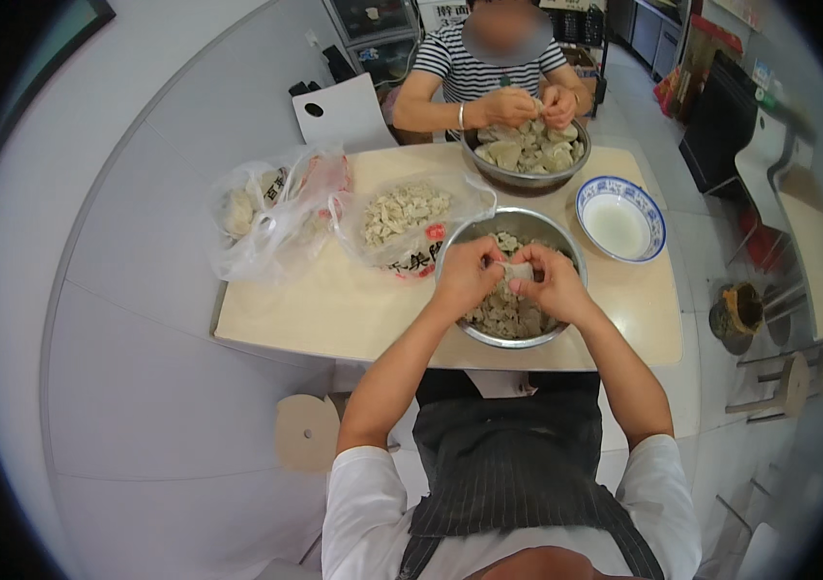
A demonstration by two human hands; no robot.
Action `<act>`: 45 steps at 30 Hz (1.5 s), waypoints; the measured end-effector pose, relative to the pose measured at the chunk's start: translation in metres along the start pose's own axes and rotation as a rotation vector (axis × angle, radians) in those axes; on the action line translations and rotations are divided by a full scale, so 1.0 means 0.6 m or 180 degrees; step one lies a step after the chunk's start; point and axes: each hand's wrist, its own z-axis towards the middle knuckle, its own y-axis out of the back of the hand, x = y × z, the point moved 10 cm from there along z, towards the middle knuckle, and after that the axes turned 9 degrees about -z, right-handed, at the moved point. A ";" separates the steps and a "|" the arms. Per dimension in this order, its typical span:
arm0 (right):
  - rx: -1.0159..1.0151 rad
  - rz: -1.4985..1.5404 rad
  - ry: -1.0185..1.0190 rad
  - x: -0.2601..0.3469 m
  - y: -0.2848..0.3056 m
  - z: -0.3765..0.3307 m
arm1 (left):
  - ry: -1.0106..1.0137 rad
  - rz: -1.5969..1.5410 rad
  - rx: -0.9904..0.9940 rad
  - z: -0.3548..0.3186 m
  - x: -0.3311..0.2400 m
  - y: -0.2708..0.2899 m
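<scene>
Both hands meet over the near steel bowl [474, 253]: the left hand [468, 274] and the right hand [552, 282] are curled in toward each other, fingers nearly closed, pinching a small pale piece of food [520, 274] between them. It looks like a soft white scrap (I cannot tell just what it is), held right above the heap of pale pieces [500, 314] that fills the bowl under the hands.

To the left of the hands, on the tabletop [334, 309], lies an open plastic bag of cut pale bits [402, 215], and further left two more tied bags [257, 217]. To the right of the hands stands a blue-rimmed bowl [621, 218] with something whitish in it. Across from the hands another person in a striped top works over a second steel bowl [526, 155], both of that person's hands busy with a piece of their own.

The grip looks slippery to me: soft, damp food held only by fingertips could tear or slide out. Held over the bowl it would most likely drop back into the heap, no harm done. The near bowl sits close to the tabletop's front edge, so a hard downward press or a nudge from a forearm could tip or shove it off.
</scene>
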 end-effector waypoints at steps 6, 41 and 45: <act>-0.0107 0.0189 0.0118 -0.005 0.013 -0.010 | 0.0137 0.0207 -0.0541 0.018 0.058 0.035; -0.0250 0.0395 -0.0185 -0.024 0.031 -0.008 | 0.0789 -0.1264 0.0770 0.005 -0.016 -0.034; -0.0416 -0.0333 -0.0003 0.004 0.028 -0.001 | 0.0475 -0.0384 0.0589 0.009 0.005 -0.034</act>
